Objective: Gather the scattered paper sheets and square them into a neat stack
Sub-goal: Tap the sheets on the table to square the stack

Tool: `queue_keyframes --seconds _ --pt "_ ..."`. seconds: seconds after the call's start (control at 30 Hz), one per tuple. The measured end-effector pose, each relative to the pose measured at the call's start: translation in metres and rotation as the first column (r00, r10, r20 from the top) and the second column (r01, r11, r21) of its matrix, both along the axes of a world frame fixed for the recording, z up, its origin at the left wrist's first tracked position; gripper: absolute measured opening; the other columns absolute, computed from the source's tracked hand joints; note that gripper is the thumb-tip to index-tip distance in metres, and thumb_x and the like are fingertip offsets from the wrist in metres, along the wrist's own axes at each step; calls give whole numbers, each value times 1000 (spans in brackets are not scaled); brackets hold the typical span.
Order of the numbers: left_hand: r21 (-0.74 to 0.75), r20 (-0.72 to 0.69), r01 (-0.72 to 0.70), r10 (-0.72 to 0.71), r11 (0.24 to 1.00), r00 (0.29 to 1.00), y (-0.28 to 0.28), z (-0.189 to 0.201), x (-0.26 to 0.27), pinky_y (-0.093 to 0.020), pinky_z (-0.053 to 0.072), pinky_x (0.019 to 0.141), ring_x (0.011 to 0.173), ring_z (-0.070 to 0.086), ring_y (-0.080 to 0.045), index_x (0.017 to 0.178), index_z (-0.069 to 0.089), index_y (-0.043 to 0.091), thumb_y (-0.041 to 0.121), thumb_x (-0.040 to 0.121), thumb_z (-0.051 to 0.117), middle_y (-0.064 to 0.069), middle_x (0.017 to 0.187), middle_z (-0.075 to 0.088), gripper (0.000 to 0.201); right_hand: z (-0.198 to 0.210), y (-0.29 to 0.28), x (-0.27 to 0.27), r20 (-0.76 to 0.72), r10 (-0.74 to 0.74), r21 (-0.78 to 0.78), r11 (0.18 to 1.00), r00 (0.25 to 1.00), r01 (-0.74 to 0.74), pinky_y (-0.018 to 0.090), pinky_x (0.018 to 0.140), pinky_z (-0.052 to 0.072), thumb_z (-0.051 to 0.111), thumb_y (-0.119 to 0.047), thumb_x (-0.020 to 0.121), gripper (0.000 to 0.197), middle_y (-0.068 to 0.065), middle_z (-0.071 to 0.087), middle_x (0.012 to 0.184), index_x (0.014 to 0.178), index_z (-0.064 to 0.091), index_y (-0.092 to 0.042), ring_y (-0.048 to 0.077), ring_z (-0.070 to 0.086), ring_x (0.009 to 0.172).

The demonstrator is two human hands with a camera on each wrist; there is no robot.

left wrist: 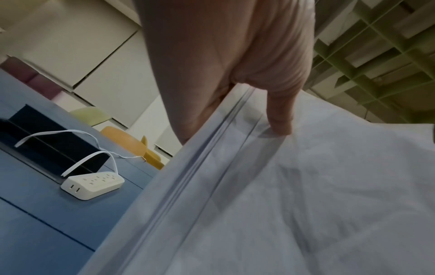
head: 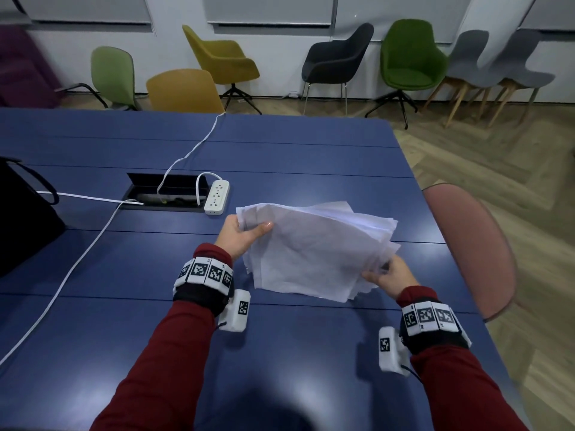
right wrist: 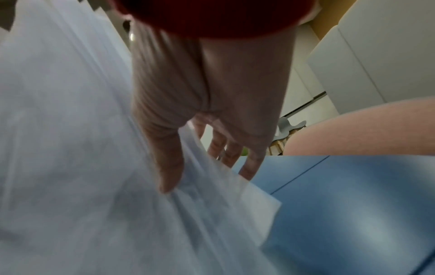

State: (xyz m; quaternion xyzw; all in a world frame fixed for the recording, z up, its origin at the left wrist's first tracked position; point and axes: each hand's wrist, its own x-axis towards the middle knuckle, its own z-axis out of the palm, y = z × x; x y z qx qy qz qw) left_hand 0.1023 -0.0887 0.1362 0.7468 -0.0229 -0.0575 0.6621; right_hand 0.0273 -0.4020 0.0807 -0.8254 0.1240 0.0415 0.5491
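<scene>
Spanning blue table, chairs behind.

Right hand up close, thumb pressed flat on top of the sheets, fingers tucked underneath, so the bundle is pinched at its edge. The paper edges fan out unevenly, one corner poking over the blue table. A red sleeve fills the top, a pink chair curves in at right. Everything is blurred.

One paper bundle, two hands, one power strip, eight chairs.
</scene>
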Motion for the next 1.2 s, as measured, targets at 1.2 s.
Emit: queue_keyframes --seconds 1.2 --pt "-76 34 -23 26 997 999 -2 8 -6 -13 55 64 68 70 1 84 68 13 -3 80 67 14 69 75 16 51 2 -2 462 -401 21 897 791 442 38 80 51 65 -15 85 7 9 68 83 82 65 -22 17 59 76"
